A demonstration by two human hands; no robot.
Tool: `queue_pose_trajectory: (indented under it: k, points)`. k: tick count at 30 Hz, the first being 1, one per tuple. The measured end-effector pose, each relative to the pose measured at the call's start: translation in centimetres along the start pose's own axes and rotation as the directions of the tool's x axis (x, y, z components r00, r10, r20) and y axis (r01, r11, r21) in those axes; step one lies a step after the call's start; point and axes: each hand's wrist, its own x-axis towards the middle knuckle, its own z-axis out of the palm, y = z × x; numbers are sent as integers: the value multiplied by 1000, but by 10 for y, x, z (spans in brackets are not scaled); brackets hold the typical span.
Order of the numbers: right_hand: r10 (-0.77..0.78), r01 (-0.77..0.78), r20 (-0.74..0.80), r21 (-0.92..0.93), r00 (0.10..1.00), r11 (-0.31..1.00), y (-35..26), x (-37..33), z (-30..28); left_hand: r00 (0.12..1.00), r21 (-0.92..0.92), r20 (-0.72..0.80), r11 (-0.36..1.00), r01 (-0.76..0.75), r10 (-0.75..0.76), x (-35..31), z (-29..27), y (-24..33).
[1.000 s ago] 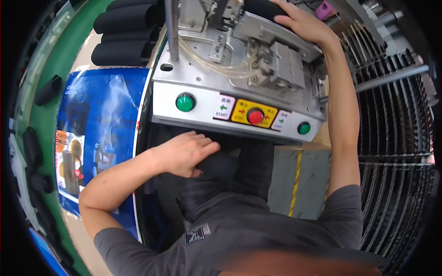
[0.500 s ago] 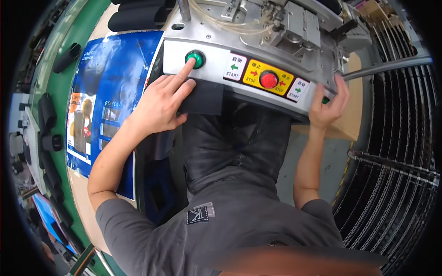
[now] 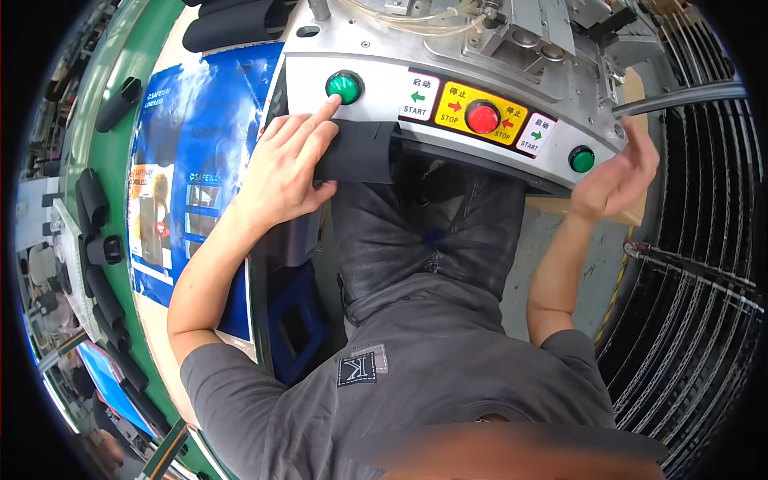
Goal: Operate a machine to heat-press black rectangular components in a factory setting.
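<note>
My left hand [image 3: 290,170] has its index finger stretched out, with the tip at the lower rim of the left green push button [image 3: 343,87]. Its thumb and other fingers are apart, beside a dark curved piece [image 3: 358,152] that juts out below the control panel [image 3: 308,76]. Whether they touch this piece, I cannot tell. My right hand [image 3: 616,178] is open and holds nothing; it is just right of the right green push button [image 3: 582,159], off it. Between the two buttons sits a red push button [image 3: 483,117] on a yellow label.
Metal machine blocks [image 3: 532,24] and clear tubes [image 3: 408,24] stand behind the panel. A blue printed sheet [image 3: 200,104] covers the surface at left. Dark curved pieces [image 3: 228,28] lie at the far left. A wire rack [image 3: 680,336] stands at right, by a cardboard box [image 3: 636,210].
My right hand has come off the right green button and moved to the right. My left index finger has slid down from the left button's face to its lower rim. The view has shifted slightly.
</note>
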Motion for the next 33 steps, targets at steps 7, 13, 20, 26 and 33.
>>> queue_pose_trajectory:
  k: [7,13,20,26,33]
  points:
    - [19,21,129,-298,992,954,25,0,-1,998,-13,54,999,39,-38,2,-2,1]
    - [20,-38,149,121,989,992,-2,-41,-1,857,-830,-5,479,284,-515,-9,-12,-2]
    - [218,-542,772,189,598,819,-60,-147,64,690,-850,359,-526,-37,-629,12,-25,-22]
    - [360,-641,905,-139,227,755,-26,-245,81,611,-959,250,-277,51,-752,7,-41,-43]
    - [448,-669,894,-347,-23,657,-6,-260,74,843,-125,-265,884,451,-468,4,-79,-119]
